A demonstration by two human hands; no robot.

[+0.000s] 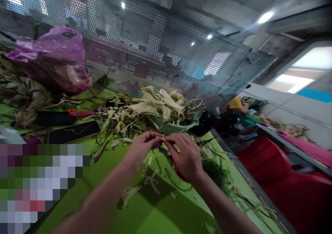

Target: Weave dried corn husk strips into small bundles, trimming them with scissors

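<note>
My left hand and my right hand meet above the green tabletop, fingertips pinched together. Between them is a small pale piece of corn husk, mostly covered by the fingers. Under my right hand shows part of a red handle; the rest of that tool is hidden. Just beyond the hands stands a light green basket, heaped with dry corn husks. Nearer to me, a knotted husk piece with spread strips lies on the table.
At the left are a phone, a red-handled tool and a pink plastic bag. Green strands lie at the right edge. A perforated metal panel closes the back. Red chairs stand at the right.
</note>
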